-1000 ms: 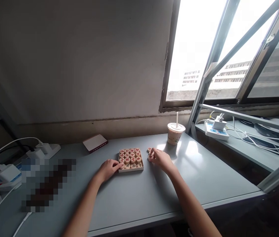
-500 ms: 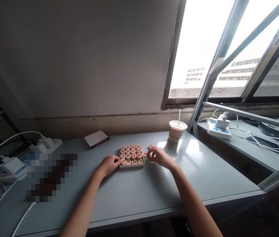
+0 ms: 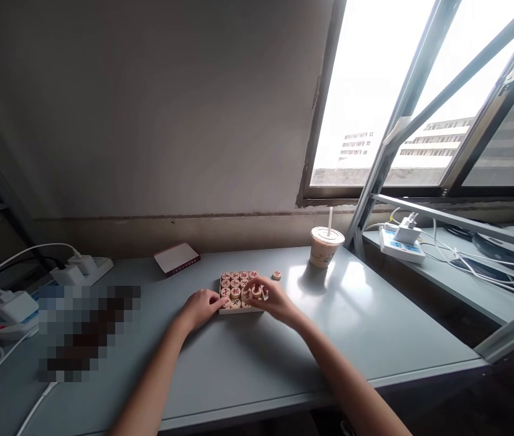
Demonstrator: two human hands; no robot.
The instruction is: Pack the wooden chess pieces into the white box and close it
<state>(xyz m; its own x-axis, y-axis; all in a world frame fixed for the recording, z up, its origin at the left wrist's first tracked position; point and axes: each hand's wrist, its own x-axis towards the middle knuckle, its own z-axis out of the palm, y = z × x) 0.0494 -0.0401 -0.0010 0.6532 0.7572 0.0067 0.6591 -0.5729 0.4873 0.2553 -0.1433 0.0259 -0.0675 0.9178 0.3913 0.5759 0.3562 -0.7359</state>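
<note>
A shallow open box (image 3: 239, 311) sits on the desk, filled with rows of round wooden Chinese chess pieces (image 3: 236, 283) with red characters. My left hand (image 3: 200, 307) grips the box at its near left corner, its thumb resting over a corner piece. Above the right part of the box, my right hand (image 3: 275, 298) pinches a Chinese chess piece (image 3: 248, 296) between thumb and fingers, partly hidden by them. One loose chess piece (image 3: 276, 275) lies on the desk just right of the box.
A box lid (image 3: 177, 259) lies at the back left. A lidded drink cup (image 3: 325, 248) with a straw stands at the back right. Power strips (image 3: 97, 266) with white chargers and cables occupy the left side, beside a blurred-out patch. A metal frame (image 3: 370, 200) rises at the right.
My right hand has moved left from the desk to over the box, bringing a chess piece from beside it. My left hand stays at the box corner.
</note>
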